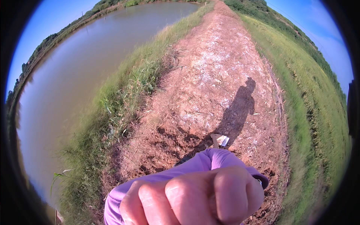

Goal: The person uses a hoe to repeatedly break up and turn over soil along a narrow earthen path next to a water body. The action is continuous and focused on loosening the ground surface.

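Note:
My left hand fills the lower middle, very close to the camera. Its fingers are curled into a fist; whether anything lies inside them is hidden. A purple sleeve crosses behind the fist, with its cuff at the right. Beyond the sleeve shows the head of a hoe, its pale metal blade beside the reddish-brown soil. A short piece of the hoe's wooden handle is visible, and the rest passes out of sight behind the sleeve. My right hand is not in view.
Broken, clumpy soil lies ahead on a dirt path. Grass borders a muddy pond at left; green field growth lines the right. A person's shadow falls across the path.

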### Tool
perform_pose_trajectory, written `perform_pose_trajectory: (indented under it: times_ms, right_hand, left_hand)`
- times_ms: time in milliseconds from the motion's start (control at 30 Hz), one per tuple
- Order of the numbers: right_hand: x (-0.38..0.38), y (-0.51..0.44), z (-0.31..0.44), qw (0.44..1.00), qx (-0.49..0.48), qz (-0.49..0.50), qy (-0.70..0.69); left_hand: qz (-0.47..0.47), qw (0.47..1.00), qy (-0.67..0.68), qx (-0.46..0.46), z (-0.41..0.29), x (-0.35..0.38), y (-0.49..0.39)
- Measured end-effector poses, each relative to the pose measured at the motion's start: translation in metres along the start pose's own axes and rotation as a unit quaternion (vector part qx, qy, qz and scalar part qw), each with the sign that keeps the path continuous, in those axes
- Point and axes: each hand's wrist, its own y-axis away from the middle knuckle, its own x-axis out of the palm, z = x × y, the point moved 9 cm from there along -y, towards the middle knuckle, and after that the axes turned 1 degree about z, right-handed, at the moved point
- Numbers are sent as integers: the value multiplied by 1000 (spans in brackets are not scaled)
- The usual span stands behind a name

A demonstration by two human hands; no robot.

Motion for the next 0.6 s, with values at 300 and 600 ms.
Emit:
perform_pose_trajectory:
  times_ms: [300,600]
  right_hand:
    - [-21,-10,9,930,9,-206,305]
    - [-89,-19,-31,863,38,-337,375]
  left_hand:
    - [196,916,-94,-338,107,-43,74]
    - [174,427,120,-879,37,-122,318]
